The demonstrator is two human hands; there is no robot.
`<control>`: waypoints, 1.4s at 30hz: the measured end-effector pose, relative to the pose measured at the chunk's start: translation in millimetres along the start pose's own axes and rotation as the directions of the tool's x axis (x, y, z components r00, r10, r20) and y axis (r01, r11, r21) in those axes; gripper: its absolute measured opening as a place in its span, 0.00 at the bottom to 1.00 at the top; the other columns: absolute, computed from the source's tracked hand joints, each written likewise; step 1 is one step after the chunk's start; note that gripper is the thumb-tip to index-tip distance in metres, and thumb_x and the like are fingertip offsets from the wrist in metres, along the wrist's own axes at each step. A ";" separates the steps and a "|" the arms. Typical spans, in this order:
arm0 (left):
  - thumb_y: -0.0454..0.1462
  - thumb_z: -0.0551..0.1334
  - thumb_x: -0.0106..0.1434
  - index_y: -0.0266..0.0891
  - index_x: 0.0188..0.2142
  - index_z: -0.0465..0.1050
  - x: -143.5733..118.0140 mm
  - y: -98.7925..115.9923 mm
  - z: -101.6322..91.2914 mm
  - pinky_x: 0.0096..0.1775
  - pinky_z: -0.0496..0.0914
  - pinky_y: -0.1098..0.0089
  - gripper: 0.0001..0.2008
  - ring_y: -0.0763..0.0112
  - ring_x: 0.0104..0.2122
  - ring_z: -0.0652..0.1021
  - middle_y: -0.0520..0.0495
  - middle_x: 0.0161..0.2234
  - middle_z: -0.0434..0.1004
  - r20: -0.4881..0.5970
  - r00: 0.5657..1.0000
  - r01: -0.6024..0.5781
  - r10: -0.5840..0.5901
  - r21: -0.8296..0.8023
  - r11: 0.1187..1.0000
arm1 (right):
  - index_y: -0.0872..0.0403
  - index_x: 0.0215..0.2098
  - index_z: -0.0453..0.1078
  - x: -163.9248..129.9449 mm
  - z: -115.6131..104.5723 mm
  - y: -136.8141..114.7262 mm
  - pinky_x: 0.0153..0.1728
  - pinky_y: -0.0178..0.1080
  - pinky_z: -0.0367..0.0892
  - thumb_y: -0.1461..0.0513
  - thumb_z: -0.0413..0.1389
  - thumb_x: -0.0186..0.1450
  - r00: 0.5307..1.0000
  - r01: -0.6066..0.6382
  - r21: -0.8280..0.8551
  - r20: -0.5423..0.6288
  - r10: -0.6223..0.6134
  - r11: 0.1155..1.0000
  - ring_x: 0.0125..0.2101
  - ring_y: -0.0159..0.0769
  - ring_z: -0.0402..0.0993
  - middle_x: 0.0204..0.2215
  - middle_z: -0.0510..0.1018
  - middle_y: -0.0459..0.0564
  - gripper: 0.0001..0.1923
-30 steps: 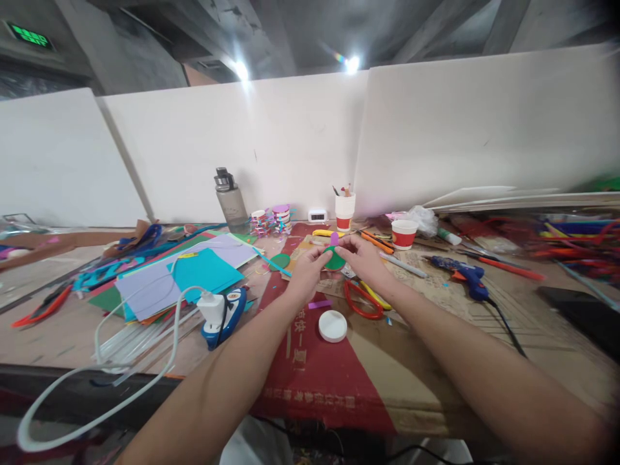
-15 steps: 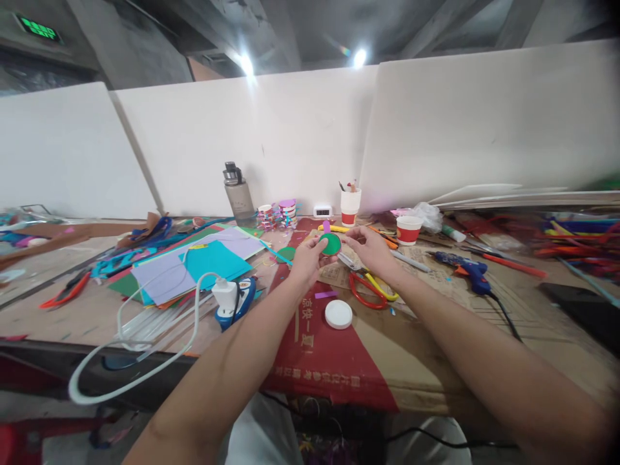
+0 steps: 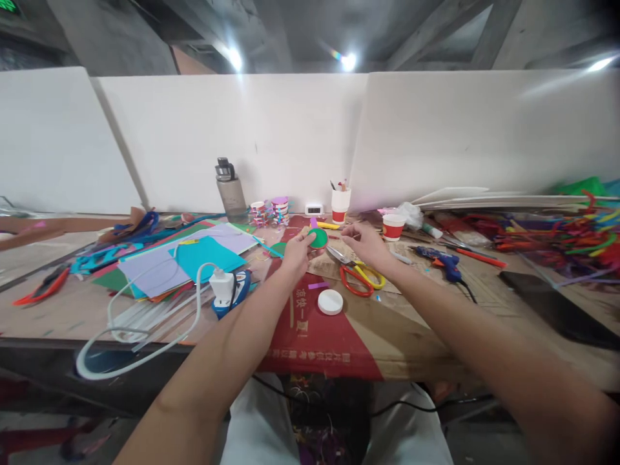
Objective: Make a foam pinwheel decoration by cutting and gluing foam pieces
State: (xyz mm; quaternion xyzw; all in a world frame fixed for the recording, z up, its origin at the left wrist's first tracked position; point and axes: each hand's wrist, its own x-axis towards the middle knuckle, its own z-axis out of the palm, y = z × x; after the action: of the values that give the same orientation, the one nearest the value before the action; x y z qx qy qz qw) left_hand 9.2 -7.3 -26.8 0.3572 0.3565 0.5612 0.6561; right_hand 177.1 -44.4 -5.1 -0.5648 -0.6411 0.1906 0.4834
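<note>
My left hand [image 3: 298, 248] holds a round green disc with a white rim [image 3: 318, 238] above the table, with a small purple piece [image 3: 313, 223] sticking up behind it. A hand's width to the right, my right hand [image 3: 364, 243] hovers with its fingers loosely curled and nothing visible in them. Red and yellow scissors [image 3: 357, 278] lie just below my right hand. On the red cardboard in front of my hands sits a white round lid [image 3: 330, 301], with a small purple strip [image 3: 318, 285] near it.
Coloured paper sheets [image 3: 184, 258] and a white cable [image 3: 140, 329] lie at the left. A water bottle [image 3: 230, 192], paper cups [image 3: 392, 227], a blue glue gun [image 3: 443, 261] and pipe cleaners [image 3: 562, 232] stand around. A black slab [image 3: 557, 310] lies at the right.
My right hand has let go of the green disc and drawn a little to the right. The left hand keeps the disc, now turned to face me. The camera has shifted.
</note>
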 end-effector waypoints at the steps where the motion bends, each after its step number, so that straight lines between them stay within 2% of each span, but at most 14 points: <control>1: 0.31 0.67 0.59 0.34 0.30 0.70 0.1 -0.2 0.1 0.30 0.74 0.73 0.06 0.75 0.24 0.77 0.50 0.25 0.77 0.002 1.000 -0.003 0.003 0.005 1.000 | 0.54 0.29 0.70 -4.7 -0.6 2.4 0.34 0.39 0.64 0.61 0.55 0.57 1.000 -0.006 0.012 -0.010 0.006 1.000 0.28 0.34 0.69 0.27 0.76 0.46 0.04; 6: 0.31 0.66 0.61 0.34 0.31 0.71 1.0 -0.4 -0.1 0.29 0.74 0.73 0.05 0.74 0.25 0.78 0.49 0.26 0.78 0.000 1.000 -0.014 0.014 0.033 0.999 | 0.54 0.30 0.70 -23.1 0.4 19.9 0.34 0.38 0.64 0.60 0.52 0.58 0.996 -0.044 0.129 -0.074 0.054 0.991 0.27 0.33 0.68 0.26 0.74 0.45 0.07; 10: 0.31 0.67 0.59 0.35 0.31 0.71 2.2 1.1 -0.9 0.30 0.74 0.73 0.05 0.75 0.24 0.77 0.50 0.25 0.77 -0.022 0.999 -0.037 0.038 0.043 0.998 | 0.54 0.32 0.72 -32.2 -3.8 21.7 0.33 0.37 0.64 0.60 0.53 0.59 0.997 0.024 0.074 -0.073 -0.018 0.997 0.28 0.34 0.69 0.26 0.75 0.46 0.07; 13: 0.31 0.68 0.58 0.35 0.30 0.70 3.9 1.1 -1.2 0.32 0.75 0.72 0.06 0.75 0.24 0.77 0.51 0.24 0.76 -0.052 0.997 -0.056 0.059 0.052 0.997 | 0.53 0.32 0.73 -37.4 -5.6 15.1 0.34 0.37 0.64 0.62 0.54 0.61 0.993 0.110 -0.030 0.038 -0.109 0.993 0.30 0.34 0.70 0.28 0.77 0.47 0.05; 16: 0.31 0.67 0.58 0.35 0.29 0.70 4.9 -0.2 -1.2 0.34 0.75 0.70 0.06 0.75 0.24 0.76 0.52 0.23 0.74 -0.089 0.992 -0.083 0.086 0.041 0.996 | 0.53 0.31 0.74 -42.0 -0.5 9.5 0.35 0.37 0.64 0.64 0.56 0.62 0.966 0.202 -0.136 0.192 -0.174 0.970 0.31 0.34 0.70 0.30 0.78 0.48 0.04; 22: 0.31 0.65 0.58 0.36 0.28 0.68 3.3 -2.3 -0.1 0.36 0.76 0.67 0.06 0.74 0.24 0.76 0.52 0.24 0.74 -0.105 0.991 -0.077 0.078 0.013 0.997 | 0.55 0.34 0.78 -45.9 15.7 7.5 0.37 0.36 0.63 0.65 0.59 0.63 0.917 0.257 -0.192 0.357 -0.176 0.947 0.32 0.34 0.71 0.33 0.79 0.50 0.05; 28: 0.30 0.63 0.59 0.36 0.29 0.68 3.0 -4.5 -0.5 0.32 0.75 0.69 0.04 0.74 0.24 0.75 0.52 0.24 0.75 -0.129 0.987 -0.094 0.098 0.033 0.995 | 0.53 0.38 0.80 -39.8 25.7 -1.9 0.45 0.40 0.61 0.64 0.62 0.62 0.797 0.365 -0.282 0.588 -0.141 0.887 0.42 0.39 0.75 0.39 0.84 0.50 0.06; 30: 0.30 0.63 0.58 0.36 0.28 0.68 3.9 -5.3 -1.2 0.30 0.74 0.70 0.05 0.74 0.23 0.75 0.52 0.24 0.74 -0.140 0.984 -0.109 0.114 0.042 0.993 | 0.52 0.38 0.80 -38.0 28.3 -7.4 0.48 0.43 0.58 0.64 0.62 0.63 0.785 0.366 -0.351 0.614 -0.083 0.862 0.44 0.41 0.75 0.38 0.84 0.49 0.06; 32: 0.31 0.64 0.58 0.36 0.29 0.68 4.9 -5.6 -2.2 0.28 0.73 0.71 0.05 0.74 0.24 0.75 0.52 0.24 0.75 -0.143 0.982 -0.114 0.120 0.054 0.992 | 0.52 0.38 0.80 -37.6 29.3 -13.9 0.49 0.45 0.57 0.64 0.62 0.62 0.792 0.341 -0.416 0.610 -0.019 0.843 0.44 0.43 0.75 0.37 0.84 0.49 0.06; 36: 0.32 0.67 0.56 0.36 0.29 0.69 6.2 -3.9 -4.1 0.28 0.73 0.72 0.06 0.75 0.22 0.75 0.52 0.24 0.75 -0.124 0.986 -0.105 0.114 0.081 0.991 | 0.53 0.40 0.79 -40.1 26.5 -25.8 0.48 0.45 0.58 0.64 0.60 0.63 0.786 0.291 -0.447 0.616 0.055 0.846 0.40 0.42 0.76 0.36 0.84 0.50 0.08; 39: 0.32 0.65 0.58 0.36 0.29 0.69 6.5 -2.3 -5.2 0.29 0.73 0.72 0.05 0.74 0.23 0.76 0.52 0.24 0.75 -0.122 0.983 -0.126 0.134 0.068 0.990 | 0.54 0.40 0.79 -42.9 26.1 -29.1 0.49 0.47 0.59 0.65 0.57 0.65 0.776 0.308 -0.467 0.627 0.065 0.829 0.42 0.43 0.76 0.36 0.83 0.52 0.08; 42: 0.32 0.66 0.57 0.36 0.29 0.70 6.1 -2.1 -5.8 0.29 0.73 0.72 0.05 0.73 0.24 0.77 0.51 0.24 0.76 -0.122 0.983 -0.129 0.136 0.066 0.989 | 0.55 0.37 0.79 -44.0 30.1 -26.2 0.51 0.49 0.58 0.67 0.53 0.67 0.780 0.398 -0.502 0.626 0.005 0.768 0.48 0.49 0.73 0.39 0.83 0.56 0.12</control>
State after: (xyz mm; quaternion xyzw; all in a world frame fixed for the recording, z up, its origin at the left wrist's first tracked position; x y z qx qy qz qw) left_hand 5.9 -1.1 -31.8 0.3627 0.3889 0.6146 0.5826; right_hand 133.1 -82.8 -16.1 -0.5257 -0.8437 0.0855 0.0675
